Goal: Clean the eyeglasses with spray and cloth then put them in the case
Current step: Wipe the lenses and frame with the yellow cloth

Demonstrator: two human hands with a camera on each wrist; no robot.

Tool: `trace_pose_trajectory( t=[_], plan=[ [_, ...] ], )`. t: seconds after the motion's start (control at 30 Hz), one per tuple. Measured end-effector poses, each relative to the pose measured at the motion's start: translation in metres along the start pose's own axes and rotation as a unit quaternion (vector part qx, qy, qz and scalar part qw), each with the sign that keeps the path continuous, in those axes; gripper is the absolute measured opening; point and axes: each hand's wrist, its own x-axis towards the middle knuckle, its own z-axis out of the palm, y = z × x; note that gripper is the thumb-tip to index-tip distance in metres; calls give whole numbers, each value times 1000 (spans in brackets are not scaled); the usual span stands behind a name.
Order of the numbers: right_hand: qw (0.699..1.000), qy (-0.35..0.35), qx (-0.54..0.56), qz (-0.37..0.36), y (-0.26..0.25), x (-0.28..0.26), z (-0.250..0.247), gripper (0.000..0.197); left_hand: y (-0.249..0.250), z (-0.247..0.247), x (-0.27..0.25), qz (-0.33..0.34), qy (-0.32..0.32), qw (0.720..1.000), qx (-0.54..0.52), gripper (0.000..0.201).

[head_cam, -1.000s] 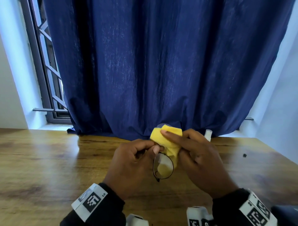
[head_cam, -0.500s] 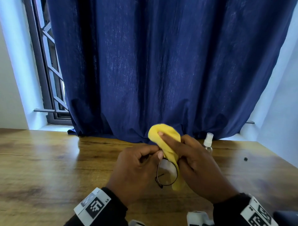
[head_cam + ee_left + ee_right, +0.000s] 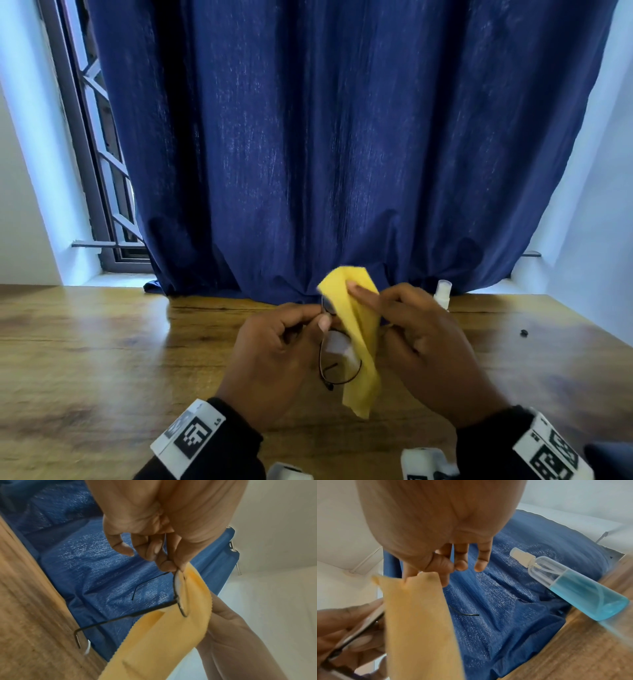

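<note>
Thin dark-framed eyeglasses [image 3: 337,359] [image 3: 178,588] hang above the table, with my left hand [image 3: 274,353] [image 3: 164,555] pinching the frame near the top between thumb and forefinger. A yellow cloth [image 3: 356,329] [image 3: 168,635] [image 3: 418,622] drapes over the far lens. My right hand [image 3: 424,339] [image 3: 436,566] pinches the cloth's top between forefinger and thumb. The clear spray bottle [image 3: 442,294] [image 3: 576,588] with blue liquid stands on the table just behind my right hand. The glasses case is not identifiable in any view.
The wooden table [image 3: 102,359] runs under both hands. A dark blue curtain [image 3: 325,137] hangs behind, its hem on the table's back edge. A small black bit [image 3: 523,332] lies at the right. A barred window [image 3: 99,154] is at the left.
The cloth has unfolded and now hangs lower alongside the near lens. Both hands and the glasses stay in about the same place; the head view has dipped slightly, revealing the bottle.
</note>
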Motion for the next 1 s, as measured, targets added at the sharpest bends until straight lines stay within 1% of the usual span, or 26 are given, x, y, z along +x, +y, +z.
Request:
trace_pose_trajectory(
  t=[0.1,0.2,0.27,0.33,0.4,0.47,0.53,0.6,0.67,0.7,0.77,0.83,0.87,0.93,0.97,1.0],
  plan=[
    [999,-5,14,30,6,0,3,70,3,0,0,10,-14,1000,-8,17],
    [999,-16,11,31,5,0,1,73,5,1,-1,17,-14,1000,-14,17],
    [999,-31,-7,17,2,0,-1,77,3,0,-1,14,-5,1000,-22,17],
    [998,-52,-38,-6,-2,1,-2,76,1,-2,0,9,-4,1000,-15,16],
    [997,-55,-44,-22,-2,0,-3,72,0,-3,0,9,-6,1000,11,16],
    [997,-50,-40,-34,-2,-1,-3,72,0,-3,0,13,-14,999,33,16],
    [998,-47,-43,-24,-1,0,-2,72,0,-1,0,12,-29,999,33,16],
    [999,-41,-36,-1,2,1,0,78,1,2,-1,5,-42,999,25,16],
    [998,-45,-32,3,4,0,0,81,2,3,-2,7,-36,999,21,16],
    [998,-47,-34,-3,4,0,0,79,2,3,-1,11,-29,999,21,16],
    [998,-53,-27,-25,1,0,-1,67,0,0,0,18,-14,999,24,16],
    [998,-40,-14,-37,1,0,0,58,0,-1,1,26,-10,999,35,15],
    [999,-18,-5,-34,3,0,1,55,1,-1,1,29,-11,999,39,15],
    [999,29,12,-16,7,-1,0,55,3,2,-1,21,-12,999,32,14],
    [999,39,8,-8,6,-1,-1,57,4,3,-2,15,-14,999,26,14],
    [999,35,0,-3,4,0,-1,60,5,5,-2,12,-19,999,23,14]
  ],
)
